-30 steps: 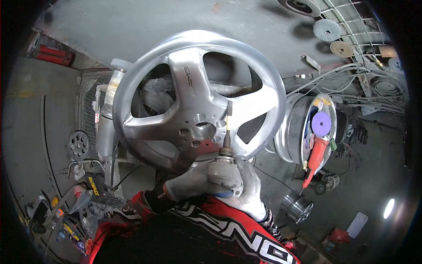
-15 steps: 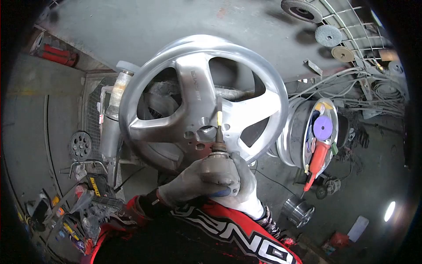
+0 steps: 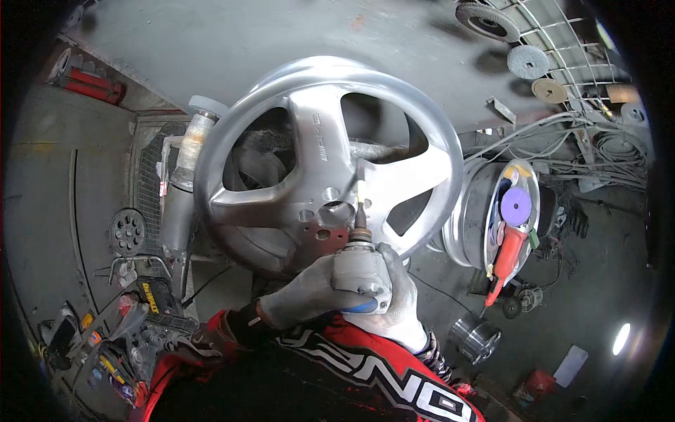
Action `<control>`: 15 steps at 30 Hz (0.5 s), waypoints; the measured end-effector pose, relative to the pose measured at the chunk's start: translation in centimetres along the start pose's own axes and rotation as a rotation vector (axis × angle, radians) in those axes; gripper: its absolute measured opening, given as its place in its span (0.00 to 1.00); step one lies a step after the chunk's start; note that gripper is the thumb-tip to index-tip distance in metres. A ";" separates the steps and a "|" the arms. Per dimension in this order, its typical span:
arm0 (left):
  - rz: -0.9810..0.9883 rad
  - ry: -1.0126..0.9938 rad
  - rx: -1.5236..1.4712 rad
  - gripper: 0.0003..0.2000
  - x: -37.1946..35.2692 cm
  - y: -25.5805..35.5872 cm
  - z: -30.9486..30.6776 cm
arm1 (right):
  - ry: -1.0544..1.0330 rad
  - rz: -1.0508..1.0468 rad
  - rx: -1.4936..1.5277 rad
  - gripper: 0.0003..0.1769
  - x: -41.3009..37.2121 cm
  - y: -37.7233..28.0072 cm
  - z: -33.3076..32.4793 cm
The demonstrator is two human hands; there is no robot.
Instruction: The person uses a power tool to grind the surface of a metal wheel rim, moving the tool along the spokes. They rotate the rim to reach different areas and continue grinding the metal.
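Observation:
A large silver alloy wheel [image 3: 316, 126] with wide spokes fills the centre of the head view. Both hands wear grey gloves and are closed round a grey power tool [image 3: 361, 271] just below the wheel's hub. My left hand [image 3: 302, 292] grips its left side, with a blue part of the tool by the fingers. On the right side my right hand [image 3: 399, 302] is wrapped round it. A slim bit with a pale yellow band [image 3: 361, 191] points away from me, its tip at the spoke right of the centre hole.
Another wheel [image 3: 464, 211] at the right holds a red polisher [image 3: 506, 264] and a purple disc [image 3: 516, 206]. Grinding discs [image 3: 527, 62] hang on a wire rack at top right. A grey cylinder [image 3: 179, 218] stands left; tools and bags [image 3: 126, 344] lie lower left.
Both hands and the tool have shifted slightly to the right, and the bit with them. The wheel appears slightly further right, its centre hole now more exposed.

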State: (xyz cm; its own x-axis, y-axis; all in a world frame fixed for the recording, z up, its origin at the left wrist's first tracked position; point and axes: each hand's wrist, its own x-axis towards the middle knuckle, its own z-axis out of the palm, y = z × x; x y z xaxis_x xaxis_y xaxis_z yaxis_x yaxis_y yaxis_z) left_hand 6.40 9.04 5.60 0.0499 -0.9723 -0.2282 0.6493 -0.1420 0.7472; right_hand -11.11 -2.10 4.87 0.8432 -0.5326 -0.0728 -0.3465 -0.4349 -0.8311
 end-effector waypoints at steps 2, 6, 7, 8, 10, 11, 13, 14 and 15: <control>0.010 -0.002 0.034 0.18 -0.3 0.8 -0.3 | 0.027 -0.094 -0.063 0.51 1.5 -1.9 -0.1; 0.323 -0.026 0.361 0.20 -0.2 0.5 -0.5 | 0.024 -0.102 -0.062 0.49 1.9 -2.1 -0.2; 0.323 -0.027 0.360 0.20 -0.1 0.6 -0.3 | -0.003 -0.017 0.004 0.49 1.8 -1.8 -0.2; 0.239 -0.016 0.268 0.21 0.1 0.9 0.1 | -0.001 -0.015 0.001 0.49 1.6 -1.8 -0.4; 0.155 -0.010 0.172 0.22 0.8 0.6 0.6 | -0.005 0.232 0.259 0.50 1.4 -1.8 -0.7; 0.043 -0.004 0.165 0.18 1.3 0.1 0.8 | -0.007 0.355 0.387 0.51 1.3 -1.9 -0.9; -0.068 0.001 0.156 0.14 1.9 -0.2 1.2 | -0.011 0.599 0.645 0.52 1.3 -2.1 -1.3; -0.039 -0.025 0.102 0.14 2.3 -0.3 1.5 | -0.010 0.599 0.641 0.52 1.4 -2.2 -1.5; -0.010 -0.051 0.047 0.14 2.5 -0.3 1.7 | 0.018 0.694 0.838 0.53 1.7 -2.4 -1.8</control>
State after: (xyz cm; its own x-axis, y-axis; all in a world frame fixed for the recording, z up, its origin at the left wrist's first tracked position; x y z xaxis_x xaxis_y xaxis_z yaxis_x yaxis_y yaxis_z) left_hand 5.05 6.38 5.86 0.0041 -0.9788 -0.2049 0.6131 -0.1594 0.7738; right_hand -9.62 -3.29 7.72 0.5631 -0.4851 -0.6691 -0.3487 0.5946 -0.7245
